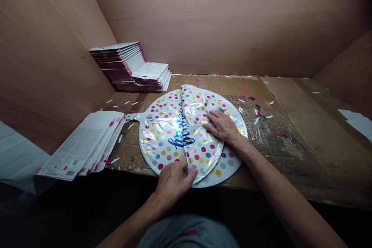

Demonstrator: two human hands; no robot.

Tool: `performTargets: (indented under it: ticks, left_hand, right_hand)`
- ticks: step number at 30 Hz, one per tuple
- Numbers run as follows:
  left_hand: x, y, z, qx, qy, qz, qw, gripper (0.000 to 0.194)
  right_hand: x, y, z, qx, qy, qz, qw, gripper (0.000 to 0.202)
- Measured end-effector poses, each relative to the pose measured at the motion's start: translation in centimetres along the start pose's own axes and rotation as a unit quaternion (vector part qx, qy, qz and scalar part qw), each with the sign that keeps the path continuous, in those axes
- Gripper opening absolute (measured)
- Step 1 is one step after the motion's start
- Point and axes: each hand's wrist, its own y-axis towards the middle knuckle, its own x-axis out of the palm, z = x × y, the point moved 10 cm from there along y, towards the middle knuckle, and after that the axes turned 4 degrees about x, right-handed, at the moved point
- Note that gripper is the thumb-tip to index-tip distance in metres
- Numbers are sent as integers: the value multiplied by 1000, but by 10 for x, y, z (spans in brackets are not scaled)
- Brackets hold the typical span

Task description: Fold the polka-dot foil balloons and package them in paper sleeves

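A flat round foil balloon [162,143] with coloured dots and blue script lies before me, its narrow tail pointing left. A dotted flap is folded over on its right part, with the crease running from back to front through the lettering. My left hand [174,178] is closed at the front edge, thumb and fingers pinching the foil by the crease. On the folded flap my right hand [222,126] lies flat, fingers stretched out and pointing left. Whether the dotted sheet under the flap is the same balloon or another, I cannot tell.
Printed white card sleeves [81,143] lie fanned at the front left, overhanging the edge. A taller stack of folded cards [124,66] stands in the back left corner. Pink and white paper scraps litter the cardboard-covered table [279,162]. Wooden panels [217,19] wall the sides and back.
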Motion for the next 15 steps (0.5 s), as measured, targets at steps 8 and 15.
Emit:
performTargets:
  ticks: [8, 15]
  left_hand:
    - [-22, 0, 64, -33, -543, -88, 834, 47]
    - [-96, 22, 79, 160, -24, 132, 978, 57]
  right_hand:
    - [-79, -87, -45, -88, 276, 22, 957, 83]
    - [-78, -144, -58, -97, 66, 206, 971, 66]
